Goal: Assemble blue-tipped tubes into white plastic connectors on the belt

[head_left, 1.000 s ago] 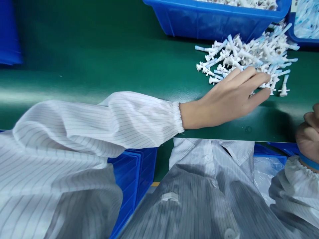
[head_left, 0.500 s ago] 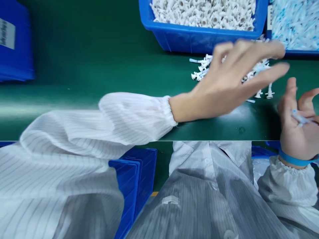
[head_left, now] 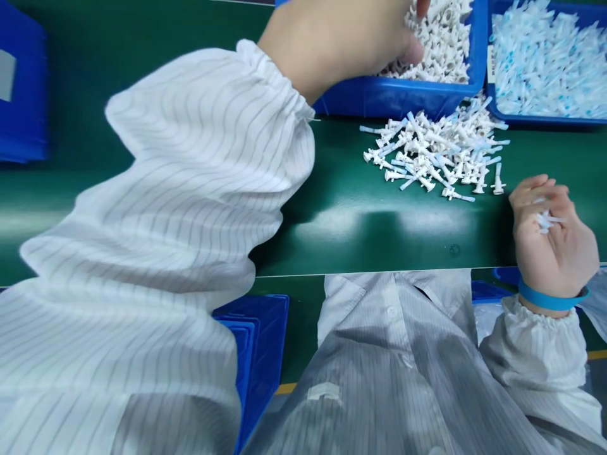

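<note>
My left hand (head_left: 348,41) reaches over the blue bin (head_left: 370,98) of small white plastic parts (head_left: 446,54). Its thumb rests among the parts, apart from the one fingertip that shows; nothing is visible between them. On the right, my right hand (head_left: 552,243) is turned palm up near the table's front edge, its fingers curled over small pale blue-white pieces (head_left: 545,221) in the palm. Between the hands and below the bin lies a loose pile of white parts with pale blue tubes fitted (head_left: 441,151).
A second blue tray (head_left: 545,120) at the upper right holds many clear and light-blue tubes (head_left: 550,63). Another blue bin (head_left: 23,88) stands at the far left of the green table (head_left: 142,25). Blue crates (head_left: 268,354) are below the table edge.
My left hand has moved up and left from over the pile to the bin of white parts, uncovering the pile. My right hand's fingers have curled in around the small pieces.
</note>
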`<state>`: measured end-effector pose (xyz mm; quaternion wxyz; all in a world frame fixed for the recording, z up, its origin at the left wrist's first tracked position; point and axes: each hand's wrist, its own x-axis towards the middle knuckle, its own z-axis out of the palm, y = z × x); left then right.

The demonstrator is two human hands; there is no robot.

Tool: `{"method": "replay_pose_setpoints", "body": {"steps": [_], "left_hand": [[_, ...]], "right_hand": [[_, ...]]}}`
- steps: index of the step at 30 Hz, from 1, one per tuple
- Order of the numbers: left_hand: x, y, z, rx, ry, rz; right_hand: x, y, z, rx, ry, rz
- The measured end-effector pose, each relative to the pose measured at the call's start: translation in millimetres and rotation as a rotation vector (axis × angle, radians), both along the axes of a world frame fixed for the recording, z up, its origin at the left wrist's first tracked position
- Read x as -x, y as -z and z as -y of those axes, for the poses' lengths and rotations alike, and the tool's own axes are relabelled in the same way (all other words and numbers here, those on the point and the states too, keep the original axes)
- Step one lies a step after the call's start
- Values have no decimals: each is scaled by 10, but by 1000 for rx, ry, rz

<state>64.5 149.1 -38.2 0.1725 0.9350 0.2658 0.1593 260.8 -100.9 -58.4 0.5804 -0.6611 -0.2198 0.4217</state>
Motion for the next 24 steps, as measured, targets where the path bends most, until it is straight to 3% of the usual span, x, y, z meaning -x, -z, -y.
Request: {"method": "replay_pose_setpoints", "body": {"steps": [3,5,6,8,13,15,18,21,24], "left_hand": [[-75,-26,92,-84,-60,-103],[-106,-16,94,-104,-35,-78],[-117,-3,76,-102,-27,-70],[-138,30,18,-79,-25,-62],[-184,80,-96,-45,-32,39],[-201,44,-52,-39,-74,94],[-219,-94,153,-76,-88,120],[-209,-222,492,-157,-3,100],[-169,-148,880,-150,102,150]], "right_hand": [[-5,-24,60,422,-285,809],[2,-42,70,554,-391,1053],[8,-49,66,564,-405,1054],[22,-49,51,455,-325,826],[49,43,15,-126,81,-297],[67,76,2,-281,218,-642],[89,85,-9,-356,328,-802],[36,89,10,-415,392,-897],[-114,129,59,-475,244,-1362]]}}
